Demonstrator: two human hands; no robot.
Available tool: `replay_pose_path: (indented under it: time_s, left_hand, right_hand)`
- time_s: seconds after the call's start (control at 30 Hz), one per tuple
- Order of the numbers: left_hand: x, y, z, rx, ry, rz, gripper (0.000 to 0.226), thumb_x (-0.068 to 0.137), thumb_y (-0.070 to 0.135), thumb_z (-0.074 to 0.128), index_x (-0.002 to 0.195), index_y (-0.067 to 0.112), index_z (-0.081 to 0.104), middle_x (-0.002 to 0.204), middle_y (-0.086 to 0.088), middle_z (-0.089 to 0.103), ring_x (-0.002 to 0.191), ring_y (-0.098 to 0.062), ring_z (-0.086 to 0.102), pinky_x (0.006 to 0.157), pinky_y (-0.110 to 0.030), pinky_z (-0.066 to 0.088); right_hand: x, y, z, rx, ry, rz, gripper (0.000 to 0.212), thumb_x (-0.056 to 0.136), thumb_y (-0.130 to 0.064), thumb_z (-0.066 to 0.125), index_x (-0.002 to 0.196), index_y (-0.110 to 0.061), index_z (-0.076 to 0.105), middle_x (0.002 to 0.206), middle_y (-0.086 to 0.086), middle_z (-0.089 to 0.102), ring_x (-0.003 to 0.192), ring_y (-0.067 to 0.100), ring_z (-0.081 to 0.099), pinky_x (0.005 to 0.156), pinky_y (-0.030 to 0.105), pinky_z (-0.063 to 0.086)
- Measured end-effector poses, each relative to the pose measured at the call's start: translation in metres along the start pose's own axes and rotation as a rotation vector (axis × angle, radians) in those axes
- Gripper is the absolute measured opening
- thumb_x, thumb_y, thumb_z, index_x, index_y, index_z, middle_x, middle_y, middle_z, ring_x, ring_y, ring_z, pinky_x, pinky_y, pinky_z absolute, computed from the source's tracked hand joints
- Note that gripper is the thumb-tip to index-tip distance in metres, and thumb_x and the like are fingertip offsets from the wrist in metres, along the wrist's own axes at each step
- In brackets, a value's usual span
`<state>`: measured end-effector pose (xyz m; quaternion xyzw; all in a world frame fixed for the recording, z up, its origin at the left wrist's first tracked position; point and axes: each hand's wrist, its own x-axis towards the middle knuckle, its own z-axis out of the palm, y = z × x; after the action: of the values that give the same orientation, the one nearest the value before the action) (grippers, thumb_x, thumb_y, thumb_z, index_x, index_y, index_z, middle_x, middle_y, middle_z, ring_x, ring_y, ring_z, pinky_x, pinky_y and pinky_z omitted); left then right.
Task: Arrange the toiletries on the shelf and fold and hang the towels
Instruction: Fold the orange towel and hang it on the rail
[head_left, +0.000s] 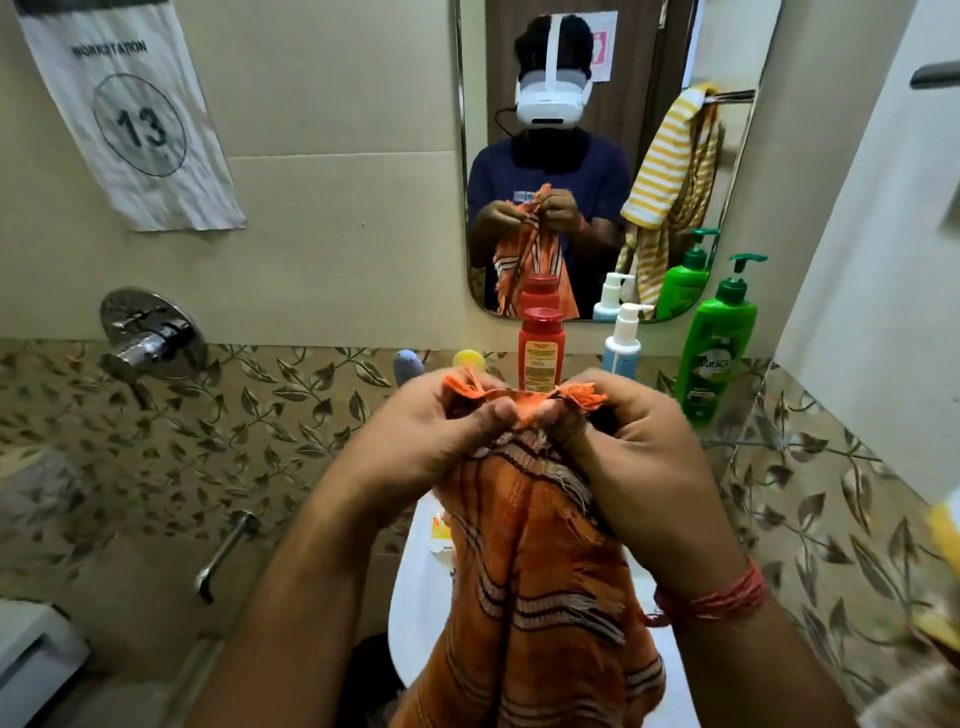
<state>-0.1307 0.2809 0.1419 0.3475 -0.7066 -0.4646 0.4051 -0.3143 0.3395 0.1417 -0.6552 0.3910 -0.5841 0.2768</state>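
Pinching orange towel (524, 561) top corners w/ both hands, left (441, 431) & right (639, 447) fingers curled tight.

A creased paper sign (136, 111) is fixed to the wall at 10 o'clock in the head view. Its heading reads "WORKSTATION". Below the heading, a drawn circle encloses the number "13".

A green pump bottle (717, 349) stands at 3 o'clock, beside the mirror's lower right corner. Its front label carries the brand "Vatika" in white lettering; the smaller print beneath is not legible.

A red bottle (541, 349) stands at 12 o'clock, just above the hands. Its yellow label holds several lines of fine print, too small to read.

No other text is legible.
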Motion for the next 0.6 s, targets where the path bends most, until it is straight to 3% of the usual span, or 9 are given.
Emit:
replay_pose_path:
  time_s: [0.1,0.23,0.37,0.43,0.5,0.6]
  left_hand:
    - [-0.005,-0.004,-0.007,-0.076,0.069,-0.003,0.028,0.081,0.048,0.076,0.090,0.022,0.075,0.089,-0.001,0.076,0.086,-0.018,0.072,0.076,-0.035,0.056]
    - [-0.003,-0.005,0.008,-0.221,0.151,0.001,0.027,0.082,0.044,0.072,0.097,0.022,0.077,0.099,-0.010,0.078,0.094,-0.026,0.075,0.081,-0.037,0.059]
    - [-0.001,-0.006,0.031,-0.279,0.106,0.020,0.021,0.093,0.029,0.063,0.107,0.019,0.075,0.108,-0.009,0.077,0.105,-0.022,0.073,0.083,-0.028,0.058]
    - [-0.001,-0.006,0.038,-0.340,0.092,0.022,0.020,0.092,0.021,0.060,0.104,0.022,0.077,0.105,-0.007,0.077,0.103,-0.022,0.073,0.080,-0.026,0.058]
    - [-0.001,-0.008,0.041,-0.387,0.093,0.011,0.021,0.091,0.025,0.061,0.105,0.023,0.076,0.105,-0.009,0.077,0.102,-0.024,0.073,0.082,-0.030,0.059]
    - [-0.001,-0.014,0.042,-0.469,0.079,-0.018,0.021,0.091,0.022,0.061,0.105,0.019,0.076,0.105,-0.017,0.074,0.105,-0.030,0.069,0.094,-0.048,0.055]
  right_hand:
    - [0.000,-0.003,-0.003,-0.055,-0.012,-0.001,0.015,0.087,-0.040,0.067,0.077,-0.029,0.069,0.078,-0.004,0.069,0.074,0.011,0.067,0.063,0.025,0.052]
    - [0.001,-0.003,-0.004,-0.216,0.031,-0.092,0.012,0.088,-0.026,0.073,0.080,-0.019,0.068,0.089,-0.009,0.057,0.085,0.009,0.059,0.067,0.013,0.048]
    - [0.003,-0.004,0.001,-0.126,-0.034,-0.090,0.009,0.092,-0.019,0.067,0.085,-0.025,0.064,0.080,-0.008,0.064,0.075,0.012,0.064,0.064,0.026,0.053]
    - [0.003,-0.001,0.008,-0.184,-0.019,-0.063,0.023,0.089,-0.012,0.072,0.092,-0.028,0.056,0.081,-0.009,0.065,0.072,0.008,0.065,0.061,0.023,0.054]
    - [0.003,0.002,0.010,-0.249,0.041,-0.044,0.038,0.085,-0.011,0.076,0.099,-0.031,0.047,0.076,-0.007,0.061,0.067,0.005,0.064,0.058,0.019,0.052]
    - [0.002,0.006,0.009,-0.347,0.081,-0.047,0.054,0.081,-0.014,0.080,0.107,-0.034,0.037,0.067,-0.007,0.053,0.062,0.004,0.058,0.051,0.012,0.043]
